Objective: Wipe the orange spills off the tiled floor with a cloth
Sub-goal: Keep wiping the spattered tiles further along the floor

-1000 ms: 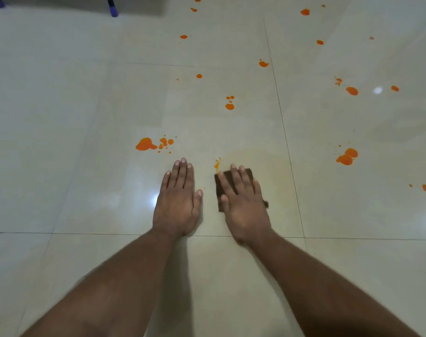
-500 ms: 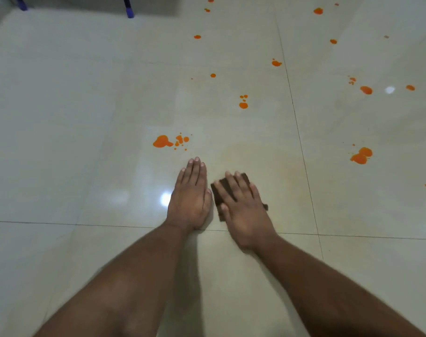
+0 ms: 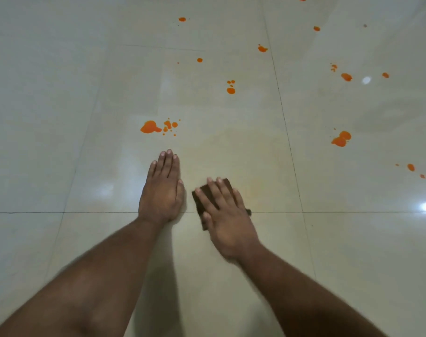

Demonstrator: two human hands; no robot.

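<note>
Cream glossy tiled floor (image 3: 61, 117) with orange spills (image 3: 150, 127), left hand (image 3: 161, 190) flat, right hand (image 3: 227, 220) flat atop brown cloth (image 3: 225, 184)

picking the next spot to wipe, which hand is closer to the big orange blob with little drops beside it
Left. The left hand lies flat just below the blob; the right hand, pressing the cloth, is lower and further right.

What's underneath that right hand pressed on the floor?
A dark brown cloth lies flat under the right hand, its edges showing past the straight fingers. It rests on the tiled floor. Whether any orange spill is beneath the cloth cannot be seen.
</note>
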